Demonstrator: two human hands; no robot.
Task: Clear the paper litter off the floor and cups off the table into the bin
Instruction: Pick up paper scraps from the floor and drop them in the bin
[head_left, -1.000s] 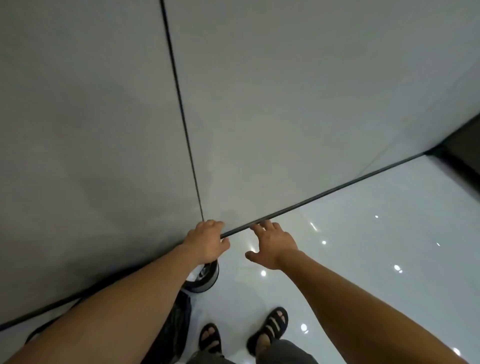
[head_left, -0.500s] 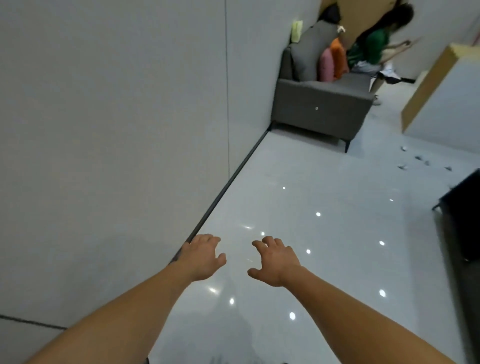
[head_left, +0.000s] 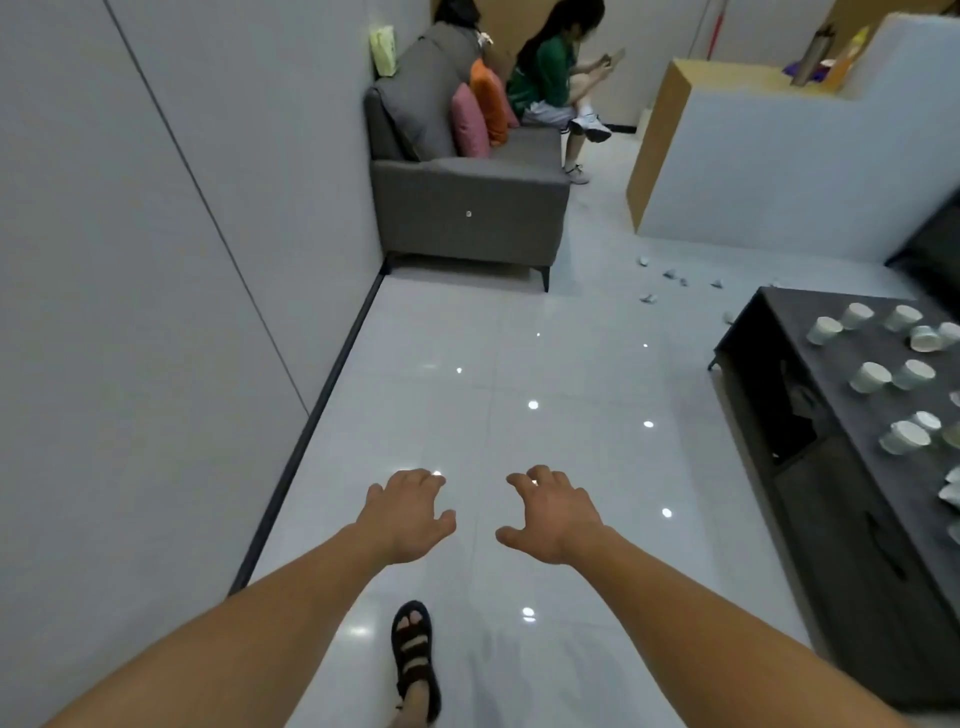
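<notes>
- My left hand and right hand reach out over the floor, fingers loosely spread, holding nothing.
- Paper scraps lie scattered on the floor far ahead, between the grey sofa and the dark desk.
- White cups sit across the desk top to my right.
- A person sits at the sofa's far end.
- A white partition stands behind the scraps.
- My sandalled foot is on the tiles below my hands.
</notes>
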